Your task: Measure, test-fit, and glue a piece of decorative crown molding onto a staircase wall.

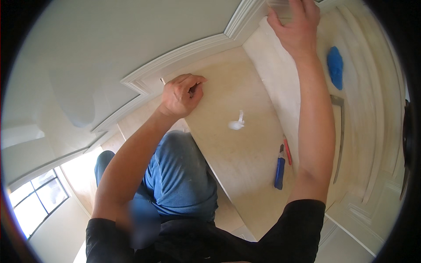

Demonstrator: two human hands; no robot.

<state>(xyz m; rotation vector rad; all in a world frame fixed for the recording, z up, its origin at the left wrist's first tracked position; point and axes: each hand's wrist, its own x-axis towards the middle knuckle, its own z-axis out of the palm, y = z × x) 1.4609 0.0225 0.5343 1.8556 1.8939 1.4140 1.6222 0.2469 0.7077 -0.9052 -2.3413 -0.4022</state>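
My left hand (182, 95) is curled, its knuckles by the pale trim moulding (188, 49) and its wrist over the wooden board's edge. Its thumb and forefinger bend around a dark gap; whether something small sits inside cannot be made out. At the top right, my right hand (299, 33) reaches up to the corner of the trim. Its thumb stands apart from the fingers, and the fingertips run up to the picture's edge. Below both hands lies the light wooden board (232, 162), with a white smear (237, 122) of paste-like stuff on it.
A blue-handled utility knife (279, 168) and a red pencil-like stick (287, 151) lie beside my right forearm. Further right are a crumpled blue lump (335, 68) and a metal square (339, 131). A large glossy pale panel (87, 57) fills the upper left; a window (39, 197) shows lower left.
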